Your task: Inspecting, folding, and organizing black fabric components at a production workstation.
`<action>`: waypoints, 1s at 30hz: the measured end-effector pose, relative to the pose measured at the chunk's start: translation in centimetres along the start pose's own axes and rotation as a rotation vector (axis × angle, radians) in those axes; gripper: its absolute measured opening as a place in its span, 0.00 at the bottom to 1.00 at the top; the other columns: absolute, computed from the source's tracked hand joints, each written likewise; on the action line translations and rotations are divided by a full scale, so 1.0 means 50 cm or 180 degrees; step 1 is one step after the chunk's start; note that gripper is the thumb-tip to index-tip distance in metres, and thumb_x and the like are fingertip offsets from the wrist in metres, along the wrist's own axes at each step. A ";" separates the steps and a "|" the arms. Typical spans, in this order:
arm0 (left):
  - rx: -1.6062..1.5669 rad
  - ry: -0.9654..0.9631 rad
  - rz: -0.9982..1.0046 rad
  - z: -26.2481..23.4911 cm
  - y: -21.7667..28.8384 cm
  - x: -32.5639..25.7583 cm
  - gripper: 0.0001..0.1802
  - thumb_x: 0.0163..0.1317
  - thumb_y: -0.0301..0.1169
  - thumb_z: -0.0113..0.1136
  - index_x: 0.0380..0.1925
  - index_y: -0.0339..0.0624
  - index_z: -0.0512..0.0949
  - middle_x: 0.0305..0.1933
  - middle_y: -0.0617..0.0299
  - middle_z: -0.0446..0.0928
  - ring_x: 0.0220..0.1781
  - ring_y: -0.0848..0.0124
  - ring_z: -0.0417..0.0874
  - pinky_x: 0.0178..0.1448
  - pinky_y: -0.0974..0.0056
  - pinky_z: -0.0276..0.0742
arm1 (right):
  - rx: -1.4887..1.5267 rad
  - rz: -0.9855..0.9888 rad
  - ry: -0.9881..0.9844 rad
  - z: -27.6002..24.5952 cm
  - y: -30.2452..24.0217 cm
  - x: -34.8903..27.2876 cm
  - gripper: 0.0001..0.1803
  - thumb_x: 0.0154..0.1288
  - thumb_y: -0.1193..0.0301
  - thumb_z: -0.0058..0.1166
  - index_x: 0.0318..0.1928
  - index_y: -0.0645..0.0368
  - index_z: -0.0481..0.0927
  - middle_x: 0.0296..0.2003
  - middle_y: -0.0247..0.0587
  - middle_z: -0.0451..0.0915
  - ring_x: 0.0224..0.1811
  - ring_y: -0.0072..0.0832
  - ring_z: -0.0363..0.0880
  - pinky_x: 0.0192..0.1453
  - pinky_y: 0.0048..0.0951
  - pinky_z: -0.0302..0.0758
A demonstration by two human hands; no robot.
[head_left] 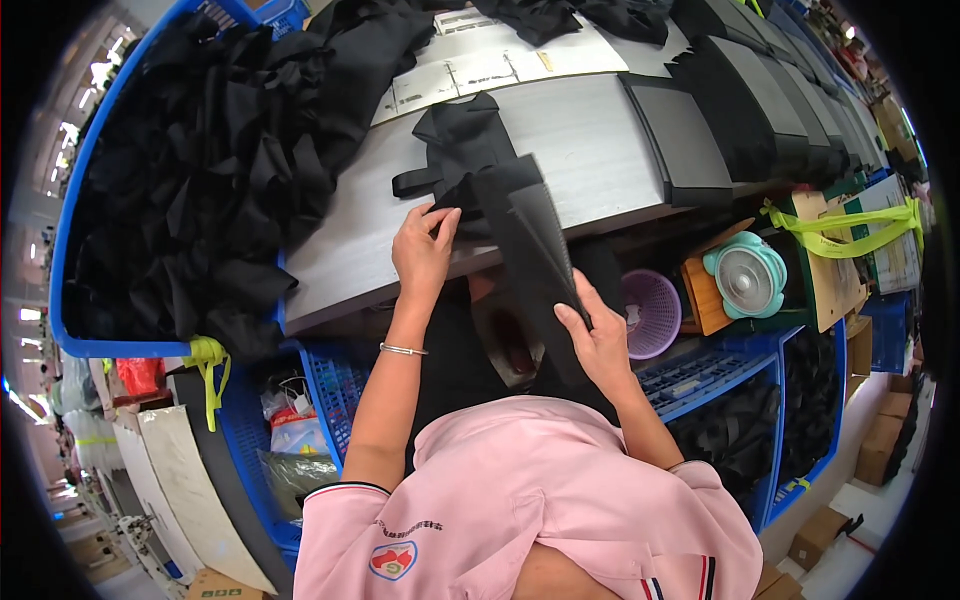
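We hold one long flat black fabric strip, our right hand closed on its right edge, long axis running forward-left from that grip, far end nearer our left hand, pinched on we cannot tell what.

- The view looks from the person's head, through the left one of two fisheye cameras worn side by side.
- It faces steeply down and forward: the wearer's pink shirt fills the lower middle of the frame, and the table spreads across the upper middle.
- The picture is upright and unmirrored, with the left hand left of centre and the right hand right of it.
- The shirt sits nearest the lens, the table farther off, and the surroundings at the side edges look small and distant.
- Coverage is very wide; straight edges bow, and black rounds off the corners.
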State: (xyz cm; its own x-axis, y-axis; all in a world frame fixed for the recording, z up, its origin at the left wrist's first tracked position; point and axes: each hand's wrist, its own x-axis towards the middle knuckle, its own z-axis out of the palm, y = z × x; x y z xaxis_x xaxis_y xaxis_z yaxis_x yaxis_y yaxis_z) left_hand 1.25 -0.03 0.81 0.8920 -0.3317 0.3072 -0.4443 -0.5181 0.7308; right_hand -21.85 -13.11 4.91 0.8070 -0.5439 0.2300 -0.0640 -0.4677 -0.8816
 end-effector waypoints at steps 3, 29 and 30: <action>0.0122 -0.0161 -0.0016 -0.016 0.001 -0.014 0.10 0.61 0.29 0.63 0.40 0.43 0.87 0.55 0.54 0.82 0.47 0.52 0.85 0.51 0.57 0.79 | 0.0180 0.0296 -0.0121 -0.010 -0.014 0.006 0.26 0.70 0.70 0.58 0.66 0.61 0.73 0.51 0.52 0.84 0.51 0.35 0.86 0.53 0.29 0.78; -0.0680 -0.1215 0.2256 -0.044 0.230 -0.147 0.36 0.49 0.16 0.65 0.63 0.43 0.74 0.72 0.50 0.67 0.57 0.56 0.81 0.52 0.65 0.82 | -0.0648 -0.0924 0.0246 0.072 0.122 0.062 0.19 0.66 0.69 0.55 0.56 0.60 0.77 0.54 0.50 0.80 0.56 0.44 0.80 0.54 0.41 0.78; -0.1376 -0.1070 0.2101 -0.043 0.218 -0.154 0.41 0.51 0.19 0.68 0.69 0.43 0.67 0.76 0.45 0.59 0.60 0.57 0.79 0.51 0.65 0.82 | -0.0775 -0.1161 0.0171 0.063 0.151 0.068 0.22 0.68 0.68 0.53 0.61 0.60 0.74 0.58 0.50 0.77 0.60 0.43 0.77 0.59 0.39 0.76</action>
State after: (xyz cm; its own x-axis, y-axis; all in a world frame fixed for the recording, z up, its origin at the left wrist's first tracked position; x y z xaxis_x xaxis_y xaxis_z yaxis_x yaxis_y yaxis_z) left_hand -10.30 -1.40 7.70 0.3594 -0.7110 0.6044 -0.7321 0.1867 0.6551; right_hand -17.75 -16.29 -2.25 0.7712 -0.3452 0.5349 0.0777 -0.7829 -0.6173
